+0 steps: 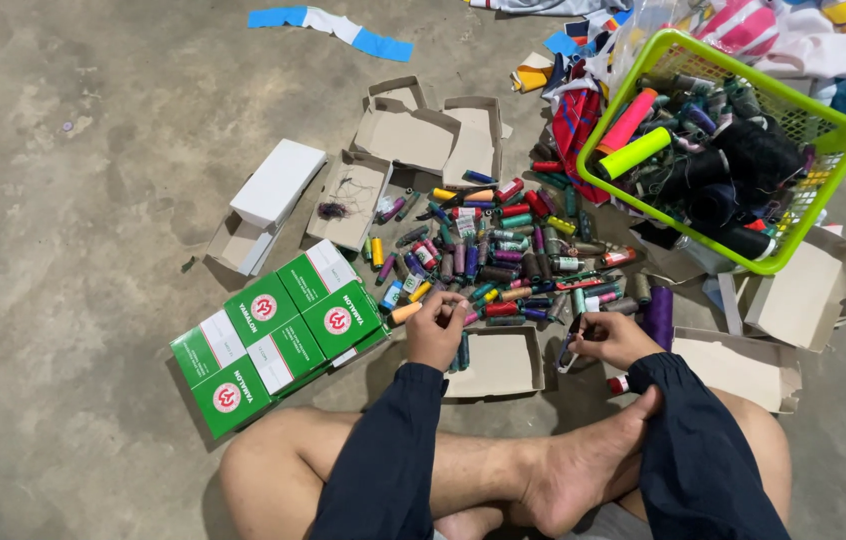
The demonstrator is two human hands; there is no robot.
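I sit cross-legged on a concrete floor in dark sleeves. My left hand (436, 330) is closed around a small thread spool at the near edge of a heap of coloured thread spools (508, 265). My right hand (611, 338) pinches a thin dark spool just right of an open shallow cardboard box (505, 368) that lies between my hands. A few spools lean at that box's left wall.
Several green and white boxes (278, 335) are packed together at my left. Empty open cardboard boxes (413, 135) and a white box (278, 182) lie beyond. A tilted lime-green basket (823, 125) of larger spools is at the upper right, with more cartons (803, 295) and cloth around it.
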